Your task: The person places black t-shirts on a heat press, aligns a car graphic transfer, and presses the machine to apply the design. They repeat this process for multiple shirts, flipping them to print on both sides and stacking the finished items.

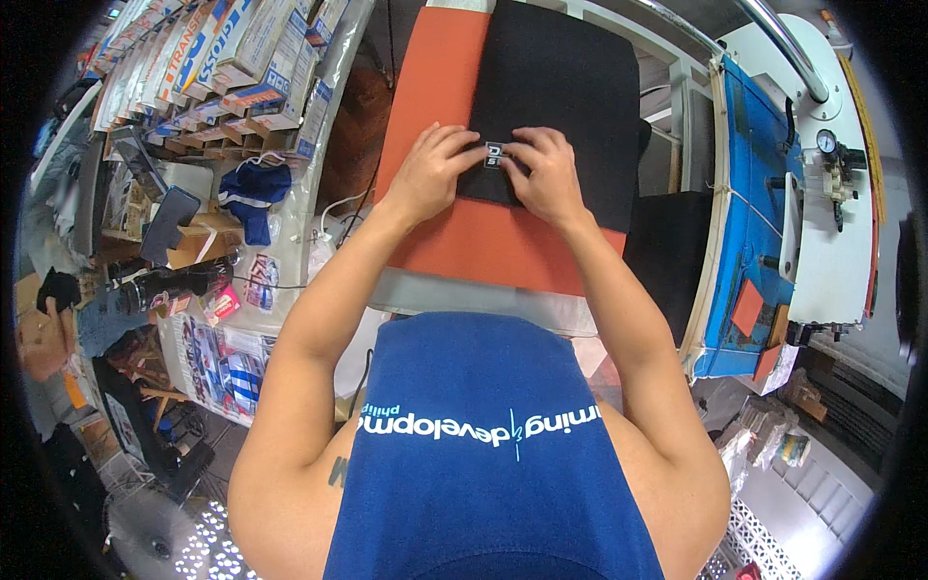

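A small dark square label (494,156) with white marks lies on, or just over, a black cloth (561,72). My left hand (431,174) meets its left edge with bent fingers, thumb and forefinger close together. At the opposite edge, the fingertips of my right hand (546,172) are drawn together on the label. Both hands rest low over the near part of the cloth; whether the label is lifted I cannot tell. Beneath the cloth is a flat orange-red pad (483,242), showing along the left and near sides.
On the right stands a blue-topped machine part (744,319) with a pressure gauge (826,142) and a metal bar (788,48). Stacked cartons (261,58) fill the far left. Below them, a cluttered table holds a dark blue cloth (253,198), a phone (169,224) and packets.
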The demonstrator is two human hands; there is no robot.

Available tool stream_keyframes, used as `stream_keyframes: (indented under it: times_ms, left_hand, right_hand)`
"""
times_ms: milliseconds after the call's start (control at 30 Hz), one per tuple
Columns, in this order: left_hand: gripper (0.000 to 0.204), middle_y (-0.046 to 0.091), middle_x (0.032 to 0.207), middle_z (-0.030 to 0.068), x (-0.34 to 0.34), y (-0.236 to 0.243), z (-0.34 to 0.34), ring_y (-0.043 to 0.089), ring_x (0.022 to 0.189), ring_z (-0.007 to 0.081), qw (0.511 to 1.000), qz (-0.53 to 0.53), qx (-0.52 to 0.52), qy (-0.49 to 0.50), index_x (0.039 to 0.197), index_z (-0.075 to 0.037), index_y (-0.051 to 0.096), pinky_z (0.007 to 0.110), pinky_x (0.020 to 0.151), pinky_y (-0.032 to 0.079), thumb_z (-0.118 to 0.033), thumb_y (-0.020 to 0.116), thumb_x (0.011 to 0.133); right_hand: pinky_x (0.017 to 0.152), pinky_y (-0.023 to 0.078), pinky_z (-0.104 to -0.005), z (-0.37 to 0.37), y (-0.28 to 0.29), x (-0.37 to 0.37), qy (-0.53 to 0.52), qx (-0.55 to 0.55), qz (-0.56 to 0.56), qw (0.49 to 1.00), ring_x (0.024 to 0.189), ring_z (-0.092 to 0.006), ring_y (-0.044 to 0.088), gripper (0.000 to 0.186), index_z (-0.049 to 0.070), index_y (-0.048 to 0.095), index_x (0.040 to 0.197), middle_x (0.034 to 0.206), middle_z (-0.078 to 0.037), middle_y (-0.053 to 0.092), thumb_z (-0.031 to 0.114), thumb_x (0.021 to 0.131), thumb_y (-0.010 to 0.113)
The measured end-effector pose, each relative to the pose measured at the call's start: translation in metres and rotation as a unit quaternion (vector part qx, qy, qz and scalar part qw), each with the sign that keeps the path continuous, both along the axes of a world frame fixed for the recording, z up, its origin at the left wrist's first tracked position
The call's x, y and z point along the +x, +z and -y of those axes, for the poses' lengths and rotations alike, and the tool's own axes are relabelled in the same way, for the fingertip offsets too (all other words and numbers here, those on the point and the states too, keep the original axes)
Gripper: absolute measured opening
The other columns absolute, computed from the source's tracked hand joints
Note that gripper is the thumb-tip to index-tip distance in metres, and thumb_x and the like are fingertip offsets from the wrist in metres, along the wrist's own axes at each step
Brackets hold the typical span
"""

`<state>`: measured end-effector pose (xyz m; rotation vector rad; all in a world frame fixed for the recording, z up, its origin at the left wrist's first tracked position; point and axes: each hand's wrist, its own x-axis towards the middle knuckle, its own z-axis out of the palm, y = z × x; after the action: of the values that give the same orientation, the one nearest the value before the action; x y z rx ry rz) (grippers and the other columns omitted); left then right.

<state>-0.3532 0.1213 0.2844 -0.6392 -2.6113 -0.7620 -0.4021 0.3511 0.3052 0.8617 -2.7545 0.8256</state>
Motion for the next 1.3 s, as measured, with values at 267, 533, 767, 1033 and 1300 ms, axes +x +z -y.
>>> stream_keyframes:
  times_ms: [267, 533, 767, 1033, 1300]
  left_hand:
    - [0.044, 0.064, 0.135, 0.0132, 0.000, -0.001, 0.002, 0.057, 0.127, 0.0353, 1.000, -0.025, 0.014, 0.005, 0.117, -0.016, 0.078, 0.052, 0.108, 0.045, 0.003, 0.064, 0.080]
    - [0.049, 0.063, 0.138, 0.0158, 0.002, 0.003, 0.000, 0.057, 0.129, 0.0365, 1.000, 0.000, -0.017, 0.022, 0.121, -0.019, 0.078, 0.049, 0.112, 0.043, 0.004, 0.062, 0.081]
    - [0.049, 0.062, 0.138, 0.0130, 0.002, 0.002, 0.000, 0.056, 0.129, 0.0340, 1.000, -0.001, -0.018, 0.021, 0.118, -0.022, 0.079, 0.051, 0.112, 0.042, 0.005, 0.065, 0.079]
    - [0.048, 0.060, 0.141, 0.0125, 0.002, -0.001, -0.001, 0.055, 0.132, 0.0339, 0.999, 0.001, -0.022, 0.031, 0.117, -0.024, 0.080, 0.052, 0.114, 0.041, 0.004, 0.065, 0.081]
    - [0.049, 0.059, 0.141, 0.0127, 0.003, -0.001, -0.001, 0.055, 0.131, 0.0345, 0.999, 0.000, -0.030, 0.037, 0.118, -0.025, 0.079, 0.052, 0.114, 0.041, 0.004, 0.064, 0.081]
  right_hand:
    - [0.108, 0.045, -0.0501, -0.005, -0.018, 0.012, -0.002, -0.022, -0.091, 0.996, 0.127, -0.0338, 0.060, 0.020, 0.011, 0.080, 0.107, 0.127, -0.011, 0.071, 0.021, 0.089, 0.078]
    - [0.109, 0.045, -0.0493, -0.005, -0.017, 0.012, -0.013, -0.029, -0.089, 0.995, 0.127, -0.0332, 0.060, 0.021, 0.010, 0.080, 0.107, 0.126, -0.010, 0.072, 0.021, 0.089, 0.077]
    - [0.109, 0.045, -0.0487, -0.005, -0.017, 0.012, -0.012, -0.028, -0.088, 0.996, 0.127, -0.0331, 0.060, 0.022, 0.009, 0.080, 0.107, 0.126, -0.010, 0.072, 0.020, 0.089, 0.078]
    - [0.107, 0.047, -0.0461, -0.005, -0.019, 0.012, -0.023, -0.035, -0.085, 0.995, 0.125, -0.0322, 0.062, 0.024, 0.007, 0.080, 0.108, 0.124, -0.011, 0.073, 0.020, 0.088, 0.079]
    - [0.109, 0.045, -0.0475, -0.006, -0.018, 0.012, -0.022, -0.035, -0.072, 0.997, 0.127, -0.0317, 0.061, 0.023, 0.007, 0.080, 0.107, 0.125, -0.011, 0.072, 0.020, 0.088, 0.078]
